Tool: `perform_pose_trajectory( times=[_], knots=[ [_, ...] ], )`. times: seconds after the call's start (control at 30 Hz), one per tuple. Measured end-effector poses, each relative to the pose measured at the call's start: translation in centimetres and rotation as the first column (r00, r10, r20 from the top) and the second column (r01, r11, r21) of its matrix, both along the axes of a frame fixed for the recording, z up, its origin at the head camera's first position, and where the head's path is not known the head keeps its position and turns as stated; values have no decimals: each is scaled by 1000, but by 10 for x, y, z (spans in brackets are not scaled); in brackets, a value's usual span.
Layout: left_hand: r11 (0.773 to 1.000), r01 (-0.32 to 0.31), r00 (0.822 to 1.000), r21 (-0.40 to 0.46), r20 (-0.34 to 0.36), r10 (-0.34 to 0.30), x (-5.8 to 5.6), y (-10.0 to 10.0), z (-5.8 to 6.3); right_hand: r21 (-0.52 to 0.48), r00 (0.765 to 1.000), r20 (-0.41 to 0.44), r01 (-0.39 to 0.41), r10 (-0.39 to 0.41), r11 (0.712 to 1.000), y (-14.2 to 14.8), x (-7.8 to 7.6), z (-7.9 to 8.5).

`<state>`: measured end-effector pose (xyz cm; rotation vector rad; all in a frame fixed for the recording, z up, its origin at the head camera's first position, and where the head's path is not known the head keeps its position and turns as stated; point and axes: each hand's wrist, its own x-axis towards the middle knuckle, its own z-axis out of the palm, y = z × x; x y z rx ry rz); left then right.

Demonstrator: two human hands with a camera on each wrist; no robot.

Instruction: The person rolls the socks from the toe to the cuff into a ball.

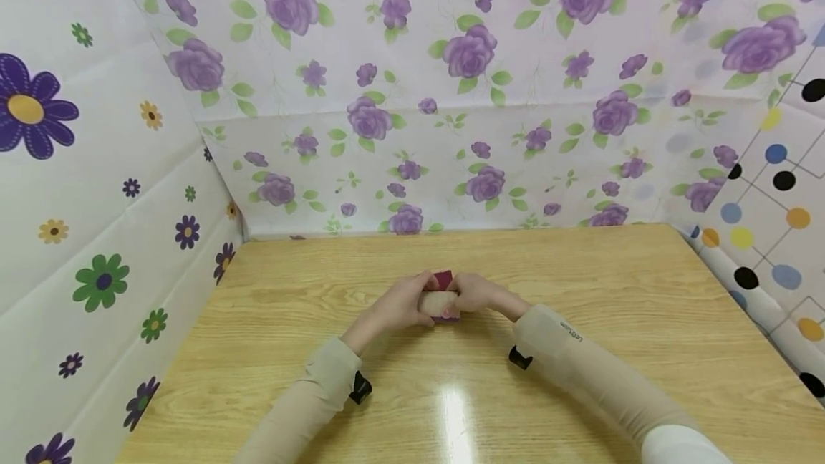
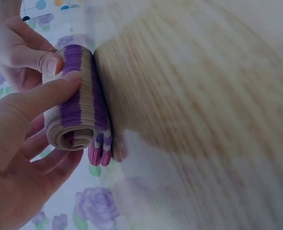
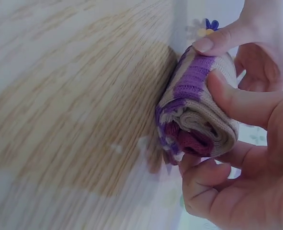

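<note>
A rolled-up knit sock bundle [image 1: 438, 304], beige with purple bands, lies on the wooden table between both hands. In the left wrist view the bundle [image 2: 79, 100] shows a spiral end and small pink toe-like tips beside it; its other end [image 3: 194, 136] shows magenta inside in the right wrist view. My left hand [image 1: 406, 301] holds one end, its thumb across the top and fingers curled behind. At the other end my right hand [image 1: 475, 293] grips the roll between thumb and curled fingers. A magenta part [image 1: 443, 279] sticks out beyond the roll.
The wooden table [image 1: 290, 292] meets a purple-rose curtain [image 1: 419, 127] at the back. A flowered sheet [image 1: 103, 220] hangs at the left and a dotted one [image 1: 767, 220] at the right. Each sleeve carries a dark wrist device [image 1: 361, 387].
</note>
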<state>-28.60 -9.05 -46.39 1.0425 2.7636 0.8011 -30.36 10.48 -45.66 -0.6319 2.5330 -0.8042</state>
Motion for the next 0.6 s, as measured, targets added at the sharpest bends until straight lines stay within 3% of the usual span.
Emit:
perform_pose_trajectory(
  times=[0.2, 0.33, 0.6],
  knots=[
    [988, 4, 997, -156, -71, -15, 4, 4, 4, -16, 993, 3, 117, -117, 993, 0, 2, -1],
    [984, 5, 995, -175, -95, -22, 3, 6, 7, -59, 976, 0, 217, -217, 974, 3, 3, -2],
    [995, -30, 998, -97, 57, 36, -9, 2, 7, -140, 951, -44, 299, -307, 944, 8, 6, -6]
  ],
)
